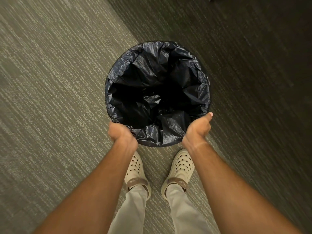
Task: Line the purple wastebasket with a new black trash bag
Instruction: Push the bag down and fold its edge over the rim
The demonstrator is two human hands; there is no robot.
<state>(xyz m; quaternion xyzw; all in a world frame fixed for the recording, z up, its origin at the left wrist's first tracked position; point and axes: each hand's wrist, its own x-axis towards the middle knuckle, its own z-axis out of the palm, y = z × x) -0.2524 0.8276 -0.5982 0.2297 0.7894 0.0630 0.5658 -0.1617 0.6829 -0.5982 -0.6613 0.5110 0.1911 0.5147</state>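
The black trash bag (157, 92) sits opened out inside the wastebasket, its crinkled plastic sinking into a dark hollow at the middle and its mouth folded over the round rim all the way around. The fold hides the basket entirely from above, so none of its purple wall shows; only the circular outline under the plastic tells where it is. The bag and basket stand on the carpet (55, 92), right on the line where a paler, striped stretch of floor meets a darker one on the bag's far and right sides.

Both hands are at the near edge of the bag. The left hand (120, 134) presses against the near-left part of the rim, wrist bent, its fingers curled down over the outside of the folded plastic and out of sight, so I cannot tell how tightly they grip. The right hand (198, 128) cups the near-right part of the rim, palm turned toward the bag; its thumb lies along the top of the fold with the tip pointing away, and the remaining fingers wrap under the edge where I cannot see them. Both hands touch the plastic.

Bare forearms run back from the bag toward the person. Just behind the bag, close to its near edge, stand two cream perforated clogs (181, 168) with brown heel straps, toes toward the bag, and light trousers (133, 210) rise from them.
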